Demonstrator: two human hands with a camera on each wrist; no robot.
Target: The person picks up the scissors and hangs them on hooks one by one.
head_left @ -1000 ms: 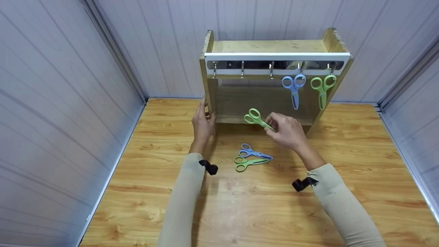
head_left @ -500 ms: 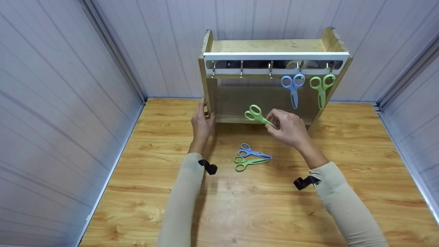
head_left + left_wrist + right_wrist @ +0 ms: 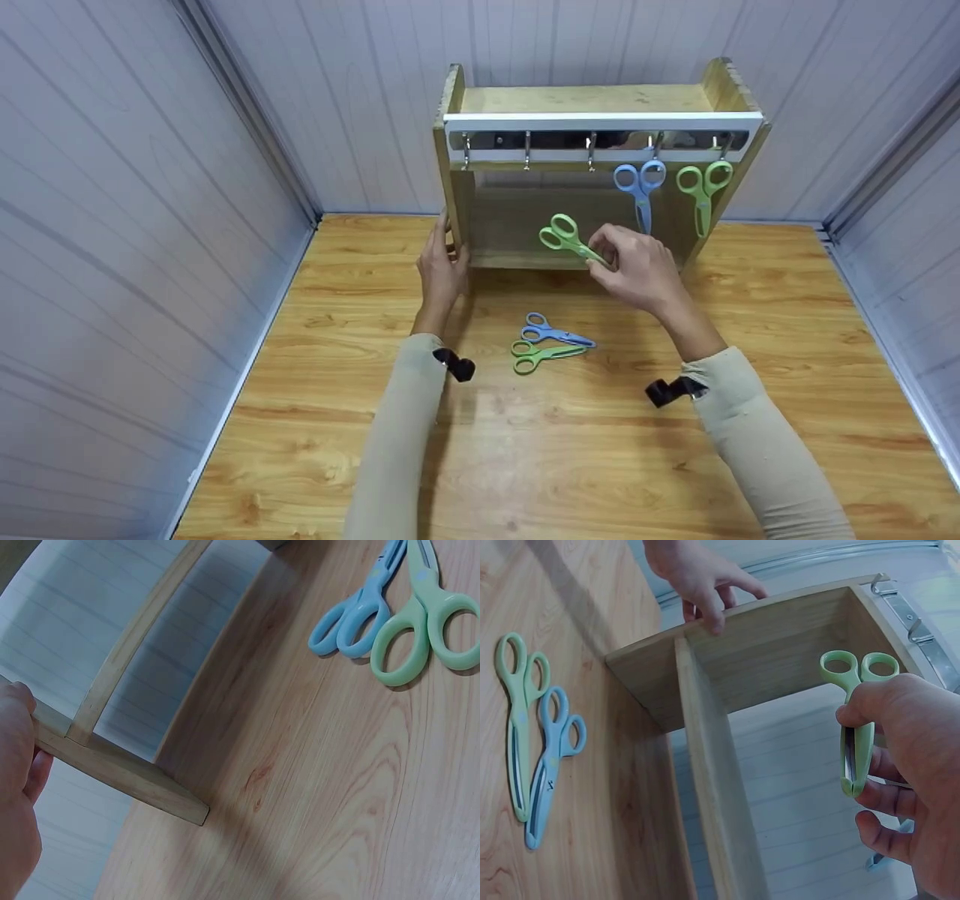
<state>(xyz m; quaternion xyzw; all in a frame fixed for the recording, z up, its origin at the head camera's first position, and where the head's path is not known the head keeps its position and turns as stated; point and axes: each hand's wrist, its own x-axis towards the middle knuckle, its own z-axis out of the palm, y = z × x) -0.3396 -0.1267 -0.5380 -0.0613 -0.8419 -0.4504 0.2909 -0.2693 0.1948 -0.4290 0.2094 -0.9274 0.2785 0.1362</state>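
Observation:
My right hand [image 3: 634, 266] pinches a pair of green scissors [image 3: 566, 236] by the blades, handle loops up and to the left, in front of the wooden shelf [image 3: 585, 97]. In the right wrist view the thumb lies across the held scissors [image 3: 855, 727]. My left hand [image 3: 441, 270] grips the shelf's left side panel [image 3: 120, 769], thumb on the inner face. Blue scissors [image 3: 641, 187] and another green pair [image 3: 703, 191] hang by their loops from the two rightmost hooks. On the table lie blue scissors [image 3: 555, 335] and green scissors [image 3: 547, 355], side by side.
A white-edged metal hook rail [image 3: 555, 141] runs along the shelf's upper front; its three left hooks hold nothing. Panelled walls [image 3: 135, 262] stand on the left, back and right of the wooden table [image 3: 510, 465].
My right hand has raised the green scissors slightly toward the hook rail and a little to the right. My left hand stays on the side panel.

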